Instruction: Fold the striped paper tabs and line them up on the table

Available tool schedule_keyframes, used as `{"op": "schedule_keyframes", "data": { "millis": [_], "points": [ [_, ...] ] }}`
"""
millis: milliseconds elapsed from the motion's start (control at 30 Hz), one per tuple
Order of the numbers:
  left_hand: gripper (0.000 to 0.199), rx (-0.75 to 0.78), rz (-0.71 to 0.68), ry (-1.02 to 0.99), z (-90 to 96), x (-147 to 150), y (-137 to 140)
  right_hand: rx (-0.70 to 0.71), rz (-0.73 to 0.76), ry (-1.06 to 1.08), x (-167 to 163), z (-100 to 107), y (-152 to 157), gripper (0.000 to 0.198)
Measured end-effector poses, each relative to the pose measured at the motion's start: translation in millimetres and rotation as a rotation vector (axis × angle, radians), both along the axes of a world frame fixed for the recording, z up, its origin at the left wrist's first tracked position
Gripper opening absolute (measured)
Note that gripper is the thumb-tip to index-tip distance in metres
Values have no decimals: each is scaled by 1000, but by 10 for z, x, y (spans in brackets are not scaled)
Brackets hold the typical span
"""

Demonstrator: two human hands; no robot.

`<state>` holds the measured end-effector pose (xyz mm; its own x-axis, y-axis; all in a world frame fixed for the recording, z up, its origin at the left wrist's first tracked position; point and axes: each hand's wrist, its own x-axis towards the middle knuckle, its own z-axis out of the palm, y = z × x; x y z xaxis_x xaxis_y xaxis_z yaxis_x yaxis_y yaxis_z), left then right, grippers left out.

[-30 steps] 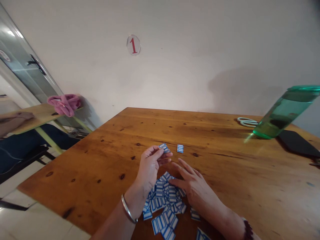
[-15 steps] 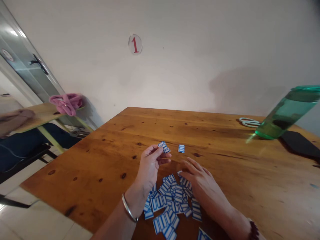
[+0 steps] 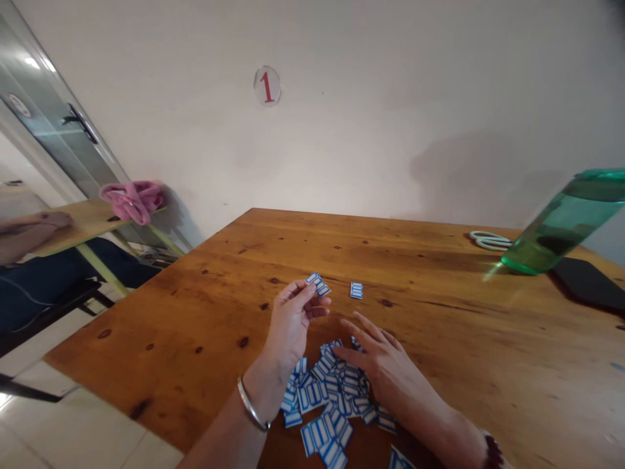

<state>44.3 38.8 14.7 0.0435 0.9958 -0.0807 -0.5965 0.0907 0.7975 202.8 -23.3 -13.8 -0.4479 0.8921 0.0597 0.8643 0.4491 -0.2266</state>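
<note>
My left hand (image 3: 289, 318) pinches a few small blue-and-white cards (image 3: 318, 284) between thumb and fingers, raised above the table. Fingers apart, my right hand (image 3: 383, 357) reaches over the upper right of a loose pile of similar cards (image 3: 336, 391). Its fingertips are over the top of the pile; whether they press on a card is hard to see. Beyond both hands, one separate blue-and-white card stack (image 3: 356, 290) lies on the wooden table (image 3: 463, 365). Part of the pile is hidden under my right hand and left wrist.
A green water bottle (image 3: 556, 225) stands at the right, beside a black flat object (image 3: 586, 283) and a white cable (image 3: 489, 240). On the left, another table bears a pink cloth (image 3: 133, 200), with a person's arm (image 3: 36, 234) resting there. One stray card (image 3: 400, 459) lies at the bottom edge.
My right hand has shifted left across the top of the pile, its fingers spreading. My left hand stays nearly in place with its cards.
</note>
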Motion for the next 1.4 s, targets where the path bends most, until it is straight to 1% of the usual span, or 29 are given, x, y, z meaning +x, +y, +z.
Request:
{"op": "schedule_keyframes", "data": {
  "millis": [133, 233, 300, 333, 433, 567, 633, 700, 833, 900, 1000, 1100, 1167, 1233, 1300, 1400],
  "points": [
    [20, -26, 19, 0, 11, -13, 1, 26, -126, -9, 31, 49, -5, 48],
    [18, -37, 35, -30, 36, -46, 12, 54, -165, 10, 43, 40, -8, 52],
    [15, -52, 55, -79, 68, -82, 28, 67, -123, 33, 21, 27, -24, 56],
    [14, -70, 69, -110, 87, -101, 37, 64, -89, 45, -1, 27, -38, 54],
    [10, -150, 104, -197, 149, -144, 56, 19, 33, 85, -102, 61, -97, 40],
    [11, -193, 88, -259, 197, -152, 53, -58, 175, 104, -262, 115, -155, 44],
    [12, -201, 78, -264, 199, -143, 47, -74, 198, 99, -314, 115, -156, 42],
    [11, -212, 83, -259, 193, -136, 45, -52, 159, 95, -326, 101, -144, 39],
    [10, -222, 83, -257, 178, -137, 48, 26, 32, 84, -264, 80, -119, 32],
    [10, -225, 74, -256, 178, -141, 47, 52, 0, 94, -236, 78, -116, 30],
    [9, -236, 72, -252, 183, -145, 45, 64, 29, 109, -238, 68, -125, 33],
    [10, -234, 67, -261, 183, -147, 43, 18, 151, 66, -262, 28, -131, 48],
    [9, -232, 52, -267, 178, -147, 42, -6, 194, 34, -267, -7, -124, 52],
    [8, -236, 42, -274, 172, -146, 43, 4, 164, 21, -262, -26, -111, 50],
    [9, -246, 46, -276, 164, -143, 46, 29, 95, 24, -258, -19, -103, 45],
    [8, -254, 53, -264, 146, -138, 54, 42, 50, 75, -283, 31, -119, 33]
  ]
}}
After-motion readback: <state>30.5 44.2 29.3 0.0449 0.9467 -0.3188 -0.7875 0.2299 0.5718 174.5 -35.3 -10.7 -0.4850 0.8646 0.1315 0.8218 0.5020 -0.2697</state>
